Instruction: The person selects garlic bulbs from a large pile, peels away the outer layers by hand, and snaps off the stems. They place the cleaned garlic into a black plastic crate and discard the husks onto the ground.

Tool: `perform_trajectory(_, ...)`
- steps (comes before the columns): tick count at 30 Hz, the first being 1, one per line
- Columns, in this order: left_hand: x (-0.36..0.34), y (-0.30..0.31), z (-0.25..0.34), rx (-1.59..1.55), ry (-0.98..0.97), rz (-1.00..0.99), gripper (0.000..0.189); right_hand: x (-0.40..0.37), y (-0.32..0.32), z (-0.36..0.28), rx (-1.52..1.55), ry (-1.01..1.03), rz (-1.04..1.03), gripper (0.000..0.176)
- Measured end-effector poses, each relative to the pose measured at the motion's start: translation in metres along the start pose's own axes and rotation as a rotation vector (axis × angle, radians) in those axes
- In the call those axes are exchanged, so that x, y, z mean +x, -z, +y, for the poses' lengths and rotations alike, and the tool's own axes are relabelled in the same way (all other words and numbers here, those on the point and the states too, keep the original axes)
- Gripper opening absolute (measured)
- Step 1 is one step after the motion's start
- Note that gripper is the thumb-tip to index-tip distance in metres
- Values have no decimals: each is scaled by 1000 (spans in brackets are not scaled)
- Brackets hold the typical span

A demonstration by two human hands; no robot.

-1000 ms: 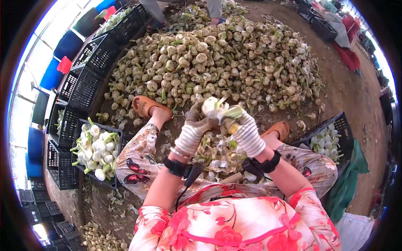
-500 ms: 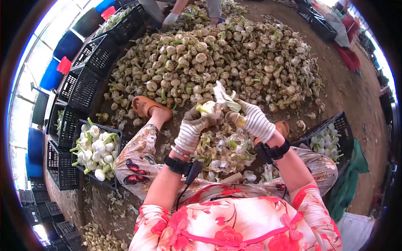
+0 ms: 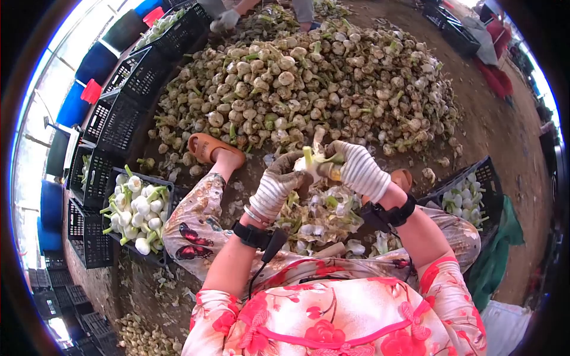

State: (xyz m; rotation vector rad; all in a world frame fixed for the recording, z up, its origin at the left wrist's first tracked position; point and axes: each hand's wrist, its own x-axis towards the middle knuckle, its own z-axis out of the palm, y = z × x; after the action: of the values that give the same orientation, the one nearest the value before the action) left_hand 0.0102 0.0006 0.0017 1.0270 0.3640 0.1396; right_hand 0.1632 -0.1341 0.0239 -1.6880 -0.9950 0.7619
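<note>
The left hand [image 3: 278, 185] and right hand [image 3: 358, 170] close gloved fingers around one garlic bulb [image 3: 313, 161], held above the peelings [image 3: 323, 213] near the edge of the pile [image 3: 309, 77]. It looks light, firm and loose-skinned, so the grip belongs on its body.

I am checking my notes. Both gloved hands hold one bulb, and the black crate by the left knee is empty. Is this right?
Not quite. The head view shows the black crate by the left knee full of white bulbs, not empty. The rest stands: the left hand and right hand both hold one bulb.
</note>
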Motion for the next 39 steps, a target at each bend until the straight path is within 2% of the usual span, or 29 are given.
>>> perform_trajectory(4,-2,1,0,-215,4,-150,62,-7,0,-17,304,-254,-9,22)
perform_trajectory(6,0,-2,1,-312,-11,-170,63,-5,-6,-7,494,-212,22,21)
perform_trajectory(7,-1,-4,2,-247,-25,-186,60,-11,-10,-5,582,-211,47,20)
perform_trajectory(9,3,3,-7,-86,-70,40,51,-13,-18,0,663,-200,52,22)
perform_trajectory(10,5,6,-12,-2,-89,150,47,-13,-28,11,653,-109,58,25)
perform_trajectory(11,8,-1,-13,115,-240,250,32,-12,-35,8,620,-69,72,24)
perform_trajectory(13,15,10,-22,124,-384,275,29,-7,-49,4,593,41,153,17)
perform_trajectory(14,16,14,-26,126,-456,289,28,0,-47,19,476,-58,209,16)
perform_trajectory(15,5,-1,-3,165,-284,344,27,12,-39,45,357,-156,264,17)
perform_trajectory(16,5,6,-2,151,-364,268,31,19,-31,65,236,-246,319,17)
perform_trajectory(18,15,25,-9,-201,-284,136,34,11,-22,85,-783,-199,-186,23)
perform_trajectory(19,20,35,-13,-192,-285,156,34,5,-24,110,-671,-214,-349,31)
perform_trajectory(21,22,43,-21,-187,-270,204,34,-7,-27,100,-344,-45,-318,44)
perform_trajectory(22,21,40,-23,-89,-307,218,33,-16,-26,84,-237,83,-232,48)
perform_trajectory(24,18,11,-11,111,-380,230,31,-8,-24,42,147,-249,-154,43)
perform_trajectory(25,19,7,-18,197,-435,264,26,-3,-20,32,94,-165,-103,41)
perform_trajectory(26,19,5,-19,430,-474,257,25,-3,-20,8,99,-256,-34,41)
perform_trajectory(28,19,-5,-23,283,-524,282,25,2,-21,14,-114,-132,20,39)
perform_trajectory(31,20,3,-21,115,-432,233,25,1,-19,23,321,-231,-79,37)
perform_trajectory(34,18,5,-15,331,-478,251,25,-4,-17,7,333,-356,-99,35)
perform_trajectory(35,14,-4,-7,543,-486,255,27,-4,-17,4,212,-286,-96,31)
perform_trajectory(38,15,-6,-20,457,-522,258,29,-4,-28,6,-153,-167,14,27)
perform_trajectory(39,16,-4,-17,625,-539,262,30,-3,-30,12,68,-238,0,25)
